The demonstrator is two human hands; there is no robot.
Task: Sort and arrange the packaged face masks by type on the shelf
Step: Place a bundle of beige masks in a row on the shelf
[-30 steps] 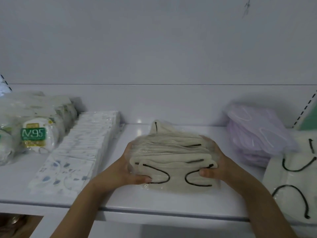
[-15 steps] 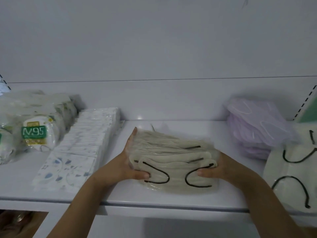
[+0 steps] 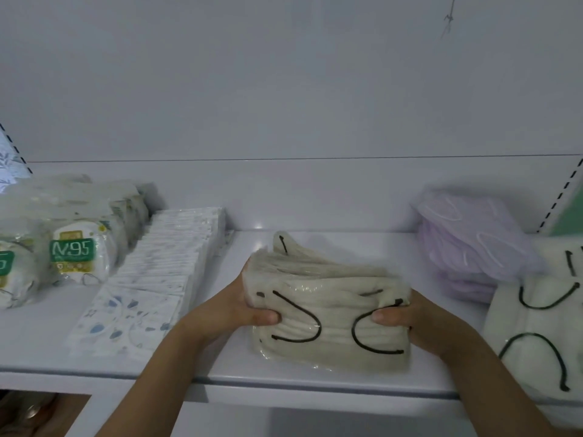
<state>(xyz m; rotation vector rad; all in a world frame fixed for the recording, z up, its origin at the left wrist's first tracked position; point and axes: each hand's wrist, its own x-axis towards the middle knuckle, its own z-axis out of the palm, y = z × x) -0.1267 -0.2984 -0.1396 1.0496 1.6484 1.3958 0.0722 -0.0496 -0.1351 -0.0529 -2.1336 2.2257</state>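
Observation:
A stack of beige packaged masks with black ear loops [image 3: 331,307] stands on the white shelf [image 3: 284,378] near its front edge, in the middle. My left hand [image 3: 233,307] grips the stack's left side, thumb across the front pack. My right hand [image 3: 407,316] grips its right side, thumb also on the front. One pack at the back of the stack sticks up higher than the others.
N95 packs [image 3: 72,253] sit at the far left, with a row of white floral-print packs [image 3: 151,279] beside them. A purple mask pile [image 3: 467,250] lies at the right rear, and white packs with black loops [image 3: 542,326] at the far right front.
Both hands keep hold of the beige stack and squeeze it tighter. My left fingers, raised half a second ago, now wrap the side. A back pack pokes up again.

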